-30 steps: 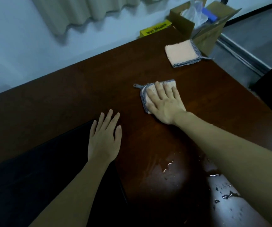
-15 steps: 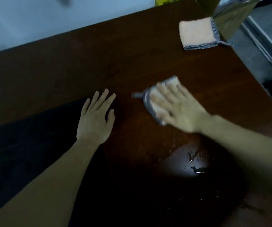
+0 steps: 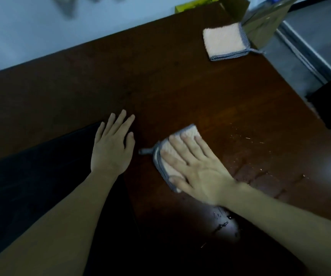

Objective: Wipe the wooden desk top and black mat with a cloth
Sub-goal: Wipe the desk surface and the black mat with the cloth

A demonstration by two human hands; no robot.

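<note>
My right hand (image 3: pixel 198 172) lies flat with straight fingers on a folded peach cloth with grey trim (image 3: pixel 188 134), pressing it onto the dark wooden desk top (image 3: pixel 160 80). A short grey loop of the cloth sticks out to its left. My left hand (image 3: pixel 113 148) rests flat and open at the right corner of the black mat (image 3: pixel 31 180), its fingertips on the wood. Water drops and wet streaks (image 3: pixel 260 172) shine on the desk to the right of the cloth and near my right wrist.
A second folded peach cloth (image 3: pixel 224 41) lies at the desk's far right corner. Behind it stand an open cardboard box (image 3: pixel 260 26) and a yellow box (image 3: pixel 196 4). The desk's right edge drops to a grey floor (image 3: pixel 310 46). A pale wall runs behind.
My right hand has slid the cloth toward me and a little left across the wood, away from the far cloth. My left hand has stayed flat at the mat's corner.
</note>
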